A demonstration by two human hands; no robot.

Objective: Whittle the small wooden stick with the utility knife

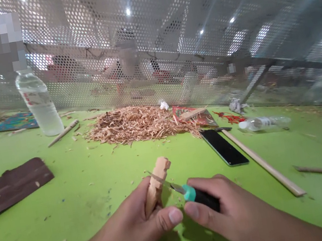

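Note:
A notched piece of light wood (162, 165) stands tilted in my left hand (146, 217), whose fingers wrap round its lower part. My right hand (221, 205) is closed on the black handle of a knife with a teal collar (189, 193). The thin blade points left and lies across the upper part of the wood, near a notch. Both hands are low in the middle of the view, above the green table (97, 180), with the thumbs close together but apart.
Behind the hands lies a heap of wood shavings (137, 124). A phone (224, 147), a long-handled tool (263, 161), a pencil (317, 169) and a plastic bottle (263, 122) are at right. An upright bottle (41, 103) and brown sheet (14, 184) are at left, before a perforated screen (95, 78).

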